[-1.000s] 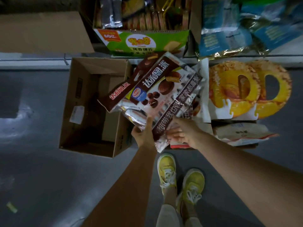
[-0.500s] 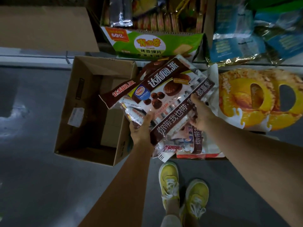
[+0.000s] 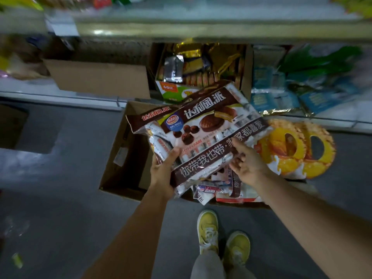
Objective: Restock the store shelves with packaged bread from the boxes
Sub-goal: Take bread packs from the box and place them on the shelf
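My left hand (image 3: 163, 174) grips the lower left corner of a stack of brown and white chocolate pie bags (image 3: 203, 129), thumb on top. Two bags show in the stack, one fanned out behind the other. My right hand (image 3: 246, 165) is at the stack's lower right edge with its fingers spread and only loosely bent, touching the top bag. Below the stack, more of the same bags (image 3: 217, 190) lie in a box on the floor. The stack is held above the floor in front of the low shelf (image 3: 60, 93).
An open brown cardboard box (image 3: 120, 158) stands on the floor left of the stack. Two yellow and orange bread bags (image 3: 291, 150) stand at the right. A green snack carton (image 3: 175, 91), a brown box (image 3: 98, 79) and blue bags (image 3: 281, 97) fill the low shelf.
The view has tilted up, so the upper shelf edge now shows. The stack has risen with my left hand. My right hand has loosened from the stack's right edge and its fingers have spread.
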{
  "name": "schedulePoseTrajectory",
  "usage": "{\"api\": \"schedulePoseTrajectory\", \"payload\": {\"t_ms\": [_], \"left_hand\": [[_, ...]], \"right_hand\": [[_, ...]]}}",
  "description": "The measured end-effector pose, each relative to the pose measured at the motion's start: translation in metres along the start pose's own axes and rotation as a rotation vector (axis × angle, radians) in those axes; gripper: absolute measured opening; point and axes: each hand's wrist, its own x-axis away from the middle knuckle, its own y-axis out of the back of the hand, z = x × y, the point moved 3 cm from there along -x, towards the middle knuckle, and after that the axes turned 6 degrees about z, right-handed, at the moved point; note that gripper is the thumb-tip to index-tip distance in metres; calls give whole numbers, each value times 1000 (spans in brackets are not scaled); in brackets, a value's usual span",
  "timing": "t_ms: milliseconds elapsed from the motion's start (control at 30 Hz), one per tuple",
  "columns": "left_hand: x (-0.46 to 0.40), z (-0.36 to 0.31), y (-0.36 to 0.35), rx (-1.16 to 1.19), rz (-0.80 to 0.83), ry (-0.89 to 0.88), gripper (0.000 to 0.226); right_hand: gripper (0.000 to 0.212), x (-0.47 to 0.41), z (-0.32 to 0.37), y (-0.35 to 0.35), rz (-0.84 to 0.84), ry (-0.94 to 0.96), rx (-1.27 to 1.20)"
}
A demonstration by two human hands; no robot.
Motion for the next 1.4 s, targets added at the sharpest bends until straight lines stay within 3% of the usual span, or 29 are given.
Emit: {"api": "schedulePoseTrajectory", "payload": {"t_ms": [100,233,367,433,500,600,700,833,1067,1133,1200,1400], "left_hand": [[35,-32,-14,-55,21,-75,57],[81,-77,-35,-77,83,-136,72],[127,-128,-66,-117,181,-249,72],[147,-154,-82,-132,247,-299,68],[169,-178,-100,-129,333,-317,66],[203,-206,-126,-141,476,-332,60],[233,-228,-144,-163,549,-345,70],[269,-264,-168,-206,604,-454,56],[348,-328,-224,-208,661,-583,43],[370,-342,-243,-211,639,-577,47],[389,-352,-259,-190,594,-595,49],[443,-356,-306,-199,509,-649,86]], "right_hand": [[15,48,25,-16,30,63,-55],[23,112,67,-37,41,174,-116],[77,168,110,-47,151,254,-161],[93,199,131,-51,222,289,-184],[84,233,154,-59,255,330,-182],[42,283,191,-66,265,464,-184],[52,325,224,-75,282,579,-205],[16,386,255,-84,324,671,-151],[37,488,311,-74,333,745,-98],[29,515,332,-64,317,813,-60],[22,539,352,-54,306,873,45],[47,605,394,-17,196,936,652]]}}
